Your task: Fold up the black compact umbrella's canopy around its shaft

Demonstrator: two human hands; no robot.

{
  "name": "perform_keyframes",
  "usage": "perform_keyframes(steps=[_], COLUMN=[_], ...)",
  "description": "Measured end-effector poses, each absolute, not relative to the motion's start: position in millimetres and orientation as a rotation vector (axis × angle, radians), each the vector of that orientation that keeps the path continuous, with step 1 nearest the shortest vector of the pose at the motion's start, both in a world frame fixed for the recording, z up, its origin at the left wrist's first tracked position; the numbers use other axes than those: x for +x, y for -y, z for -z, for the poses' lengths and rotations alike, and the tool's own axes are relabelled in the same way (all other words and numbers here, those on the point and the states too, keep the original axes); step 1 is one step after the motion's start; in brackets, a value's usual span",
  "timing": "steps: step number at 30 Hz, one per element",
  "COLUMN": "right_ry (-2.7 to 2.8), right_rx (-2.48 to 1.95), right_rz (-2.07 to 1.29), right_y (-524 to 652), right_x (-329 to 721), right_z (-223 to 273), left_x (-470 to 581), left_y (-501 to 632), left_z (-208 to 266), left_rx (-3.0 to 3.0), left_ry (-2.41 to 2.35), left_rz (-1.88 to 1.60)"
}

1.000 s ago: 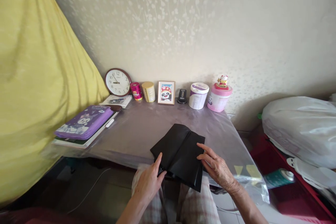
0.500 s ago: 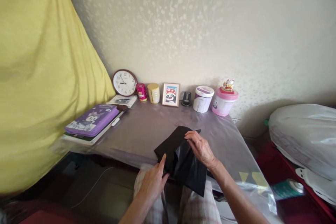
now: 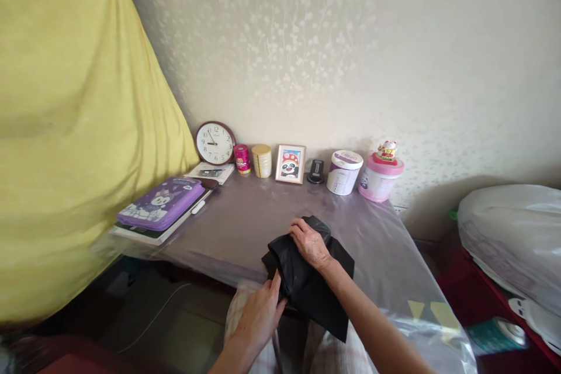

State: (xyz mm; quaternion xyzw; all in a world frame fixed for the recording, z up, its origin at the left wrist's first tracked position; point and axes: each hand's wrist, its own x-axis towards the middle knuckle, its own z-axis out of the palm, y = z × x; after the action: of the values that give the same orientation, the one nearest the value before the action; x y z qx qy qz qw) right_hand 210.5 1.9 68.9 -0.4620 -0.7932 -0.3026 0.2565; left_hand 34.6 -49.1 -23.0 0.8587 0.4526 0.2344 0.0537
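A black folding umbrella [image 3: 326, 298] lies over the front edge of the table, its loose cloth panels bunched and partly folded. My left hand [image 3: 262, 307] is closed around its near end, with thumb and fingers on the gathered cloth; what sits inside the grip is mostly hidden. A thin strap seems to hang beneath that hand. On top of the cloth, my right hand [image 3: 309, 242] has bent fingers gripping a panel. One pointed flap droops past the table edge toward my lap.
Plastic film covers the table [image 3: 245, 216]. Along the wall stand a clock [image 3: 215, 143], a pink can [image 3: 242, 159], a yellow-lidded jar [image 3: 262, 162], a framed panda picture [image 3: 290, 163] and two tubs [image 3: 342, 178]. A purple case [image 3: 162, 203] rests on books at left.
My right hand has moved left across the umbrella, bringing a cloth panel over toward my left hand. The left hand keeps its hold. The view has shifted slightly.
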Motion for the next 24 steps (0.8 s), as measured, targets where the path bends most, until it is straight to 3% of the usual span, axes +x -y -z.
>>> perform_keyframes(steps=[6,14,24], right_ry=[2.173,2.263,2.270], right_rx=[-1.402,-1.586,-1.190], right_rz=[0.832,0.816,0.721], right_y=[-5.0,-9.2,41.7], right_x=[207.0,204.3,201.8], right_z=[-66.9,-72.4,-57.0], left_x=[34.4,32.6,34.9], left_y=[53.9,53.7,52.9], left_z=[22.3,19.8,22.5], left_rx=[2.513,2.688,2.537], left_ry=[-1.518,-1.355,-1.336], left_rz=[-0.788,-0.741,-0.742])
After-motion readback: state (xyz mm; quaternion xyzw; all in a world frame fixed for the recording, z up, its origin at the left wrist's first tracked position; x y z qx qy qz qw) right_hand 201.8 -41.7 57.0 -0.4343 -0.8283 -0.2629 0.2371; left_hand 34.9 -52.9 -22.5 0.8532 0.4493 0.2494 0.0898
